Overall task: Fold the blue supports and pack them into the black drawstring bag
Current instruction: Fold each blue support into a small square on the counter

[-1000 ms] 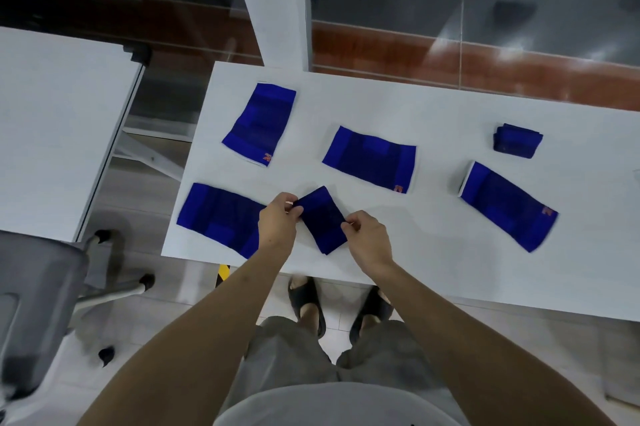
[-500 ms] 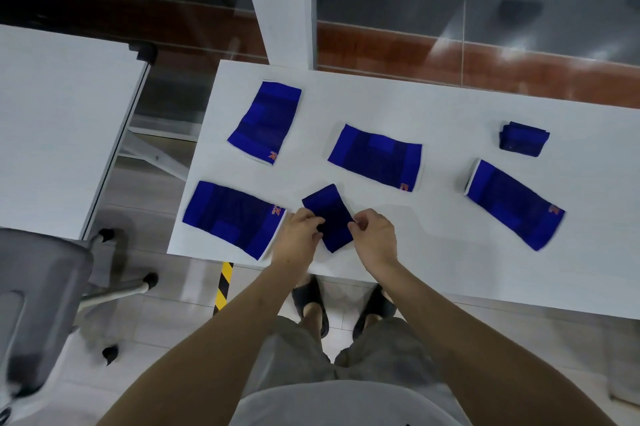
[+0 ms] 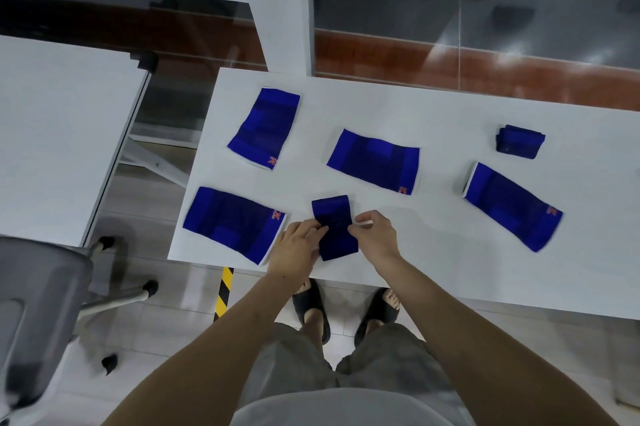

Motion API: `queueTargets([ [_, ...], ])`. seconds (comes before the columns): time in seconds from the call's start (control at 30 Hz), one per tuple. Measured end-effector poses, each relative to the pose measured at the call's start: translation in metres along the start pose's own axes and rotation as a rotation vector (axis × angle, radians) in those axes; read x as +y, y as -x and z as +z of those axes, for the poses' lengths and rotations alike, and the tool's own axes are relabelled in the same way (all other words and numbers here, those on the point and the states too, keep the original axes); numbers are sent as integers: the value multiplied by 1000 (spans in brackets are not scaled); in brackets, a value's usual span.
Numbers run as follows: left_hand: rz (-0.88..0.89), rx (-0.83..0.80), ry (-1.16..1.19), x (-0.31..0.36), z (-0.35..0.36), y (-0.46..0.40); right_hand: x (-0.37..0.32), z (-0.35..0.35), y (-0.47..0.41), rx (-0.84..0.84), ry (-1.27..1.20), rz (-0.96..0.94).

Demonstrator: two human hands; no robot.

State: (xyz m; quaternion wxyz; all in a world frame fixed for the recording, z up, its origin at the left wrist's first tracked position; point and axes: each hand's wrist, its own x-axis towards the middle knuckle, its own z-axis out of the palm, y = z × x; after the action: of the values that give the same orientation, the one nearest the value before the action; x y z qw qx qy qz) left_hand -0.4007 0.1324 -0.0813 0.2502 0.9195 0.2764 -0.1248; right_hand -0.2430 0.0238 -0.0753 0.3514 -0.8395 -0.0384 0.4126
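Left hand [image 3: 298, 245] and right hand [image 3: 377, 235] pinched folded dark-blue fabric support [image 3: 334, 226] at white counter [image 3: 433, 114] near edge; fingertips partly hidden.

The folded blue support [image 3: 334, 228] now lies nearly square to the counter [image 3: 450, 121] edge, where a second ago it sat as a tilted diamond. The left hand [image 3: 298, 247] has come off the flat support [image 3: 233, 223] at the near left, uncovering its orange logo end, and now pinches the folded piece's left edge. The right hand [image 3: 375, 235] has closed in on its right edge.
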Motion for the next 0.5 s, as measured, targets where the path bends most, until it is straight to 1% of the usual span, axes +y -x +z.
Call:
queueTargets([
  [0.13,53,-6,13,-6,1,1,-3,-1,-5,-59,-55,53],
  [0.23,79,-53,4,-9,6,3,-8,-6,-7,-107,-330,185],
  [0.27,73,-44,14,-9,7,4,-11,-9,-6,-130,-427,235],
  [0.33,56,19,70,-7,10,5,-14,-15,-4,-161,-545,301],
  [0.43,67,104,170,-5,14,5,-13,-20,-5,-162,-601,315],
  [0.5,67,143,241,-3,16,3,-10,-25,-5,-155,-537,281],
])
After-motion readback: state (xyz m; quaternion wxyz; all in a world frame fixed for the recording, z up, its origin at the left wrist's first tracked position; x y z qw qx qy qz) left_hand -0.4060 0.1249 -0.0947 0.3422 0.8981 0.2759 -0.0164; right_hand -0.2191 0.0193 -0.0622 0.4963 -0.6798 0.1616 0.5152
